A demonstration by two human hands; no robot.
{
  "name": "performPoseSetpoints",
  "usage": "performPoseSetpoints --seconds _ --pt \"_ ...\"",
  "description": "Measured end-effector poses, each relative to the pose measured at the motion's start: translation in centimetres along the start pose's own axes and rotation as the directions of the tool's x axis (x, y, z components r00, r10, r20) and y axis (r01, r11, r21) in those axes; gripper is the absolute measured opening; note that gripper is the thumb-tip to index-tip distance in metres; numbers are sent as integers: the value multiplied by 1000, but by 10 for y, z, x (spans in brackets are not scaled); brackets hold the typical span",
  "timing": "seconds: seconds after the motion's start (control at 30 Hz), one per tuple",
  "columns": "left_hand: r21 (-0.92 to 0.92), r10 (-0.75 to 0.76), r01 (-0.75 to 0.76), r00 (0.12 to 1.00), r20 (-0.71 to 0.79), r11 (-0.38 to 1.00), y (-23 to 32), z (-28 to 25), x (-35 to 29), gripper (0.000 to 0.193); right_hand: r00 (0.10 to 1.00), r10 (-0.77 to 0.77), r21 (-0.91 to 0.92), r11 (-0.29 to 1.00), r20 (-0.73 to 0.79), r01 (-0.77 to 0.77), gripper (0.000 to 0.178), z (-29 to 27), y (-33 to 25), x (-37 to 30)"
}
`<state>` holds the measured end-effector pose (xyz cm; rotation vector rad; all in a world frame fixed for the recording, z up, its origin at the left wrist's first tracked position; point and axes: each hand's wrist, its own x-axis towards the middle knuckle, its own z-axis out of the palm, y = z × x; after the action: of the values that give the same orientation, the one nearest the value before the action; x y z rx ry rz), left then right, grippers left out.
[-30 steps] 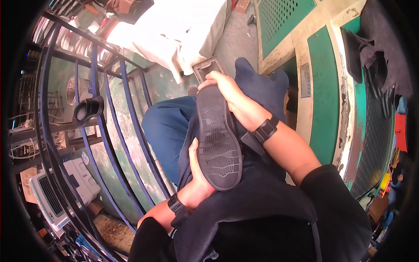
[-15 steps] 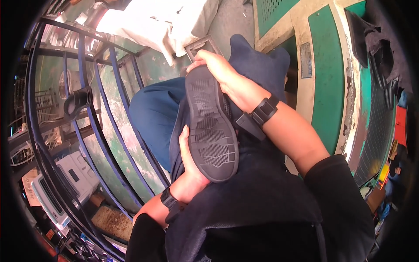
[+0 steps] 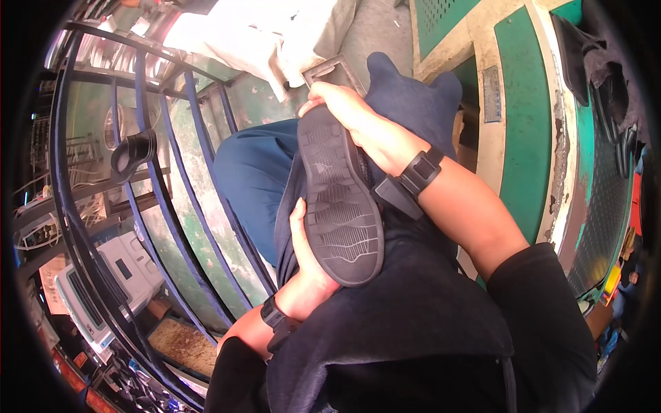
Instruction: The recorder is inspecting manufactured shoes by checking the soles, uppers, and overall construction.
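Note:
A black shoe [image 3: 342, 206] lies over my lap with its ridged sole turned up toward me. My left hand [image 3: 311, 261] grips it along the left side of its broad near end, thumb up against the edge. At the narrower far end, my right hand [image 3: 342, 110] is wrapped over the shoe, its fingers bent round the tip. The shoe's upper is mostly hidden beneath the sole. Under it are a dark apron [image 3: 413, 296] and my blue trousers [image 3: 251, 182]. Each wrist wears a black strap.
To the left stands a dark blue metal rack [image 3: 169, 199], with another black shoe [image 3: 133, 155] on its bars. Beyond it sit a white machine [image 3: 110, 282] and a tray [image 3: 180, 344] of brownish bits. A green and cream metal structure [image 3: 523, 124] stands close on the right. White cloth [image 3: 255, 34] hangs ahead.
The whole view has shifted slightly, so the surroundings sit a little farther right. Both hands keep the same hold on the shoe.

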<state>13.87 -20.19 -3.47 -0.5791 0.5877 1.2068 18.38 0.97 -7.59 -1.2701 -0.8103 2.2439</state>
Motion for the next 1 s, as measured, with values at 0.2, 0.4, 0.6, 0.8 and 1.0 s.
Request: performPoseSetpoints --seconds 0.2,0.4,0.6,0.8,1.0 --pt "35 48 -47 998 -30 998 -5 -3 -4 77 998 36 -81 996 42 -33 28 2 3 1" --pt "37 80 -79 997 -17 996 -12 -3 -8 76 997 6 -167 986 77 7 30 5 9 -1" --pt "32 116 -116 993 -17 993 -17 1 -7 76 996 38 -246 969 84 -17 31 6 2 -8" --pt "-72 143 -129 954 265 989 -9 19 -42 82 955 92 63 991 284 -114 31 43 -1 -17" --pt "60 134 -143 982 136 988 -9 17 -49 83 926 -326 -264 891 192 368 43 -17 13 11"
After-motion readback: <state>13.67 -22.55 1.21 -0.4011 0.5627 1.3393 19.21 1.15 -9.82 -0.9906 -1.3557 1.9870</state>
